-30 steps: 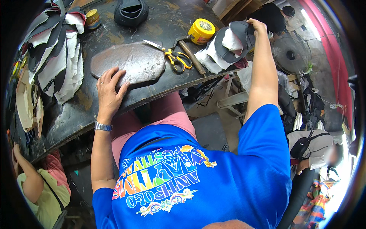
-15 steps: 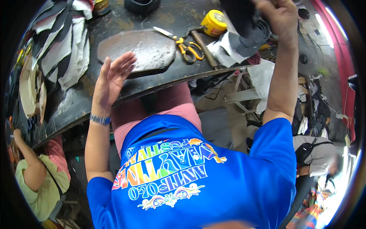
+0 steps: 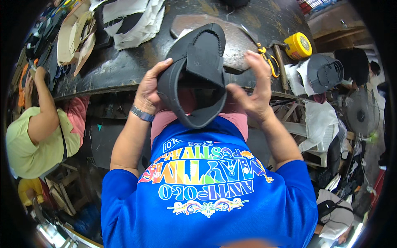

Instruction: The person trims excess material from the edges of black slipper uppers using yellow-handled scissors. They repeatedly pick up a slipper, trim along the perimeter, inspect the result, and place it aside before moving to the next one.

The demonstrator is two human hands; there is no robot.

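Note:
A black shoe upper (image 3: 205, 56) hangs over the table's near edge, its toe pointing away from me and its ankle opening toward my lap. My left hand (image 3: 149, 87) grips its left side, the thumb along the outer edge. To its right, my right hand (image 3: 257, 93) is raised with the fingers spread and nothing in it, close to the upper's edge. Behind the upper lies a worn, flat slab (image 3: 237, 39), partly covered by it. Scissors with yellow-and-black handles (image 3: 269, 61) rest by the slab's right end, beside a hammer (image 3: 282, 68).
A yellow jar (image 3: 298, 45) stands past the hammer. More black uppers (image 3: 324, 73) lie on white pieces at the table's right end. White and black cut pieces (image 3: 138, 25) are piled at the left. A person in a light green shirt (image 3: 39, 132) works at the left; a fan (image 3: 362, 115) stands right.
My right hand has come back from the far right, and a black shoe upper is now in front of me. My left hand, empty before, has closed on it. The view has turned rightward.

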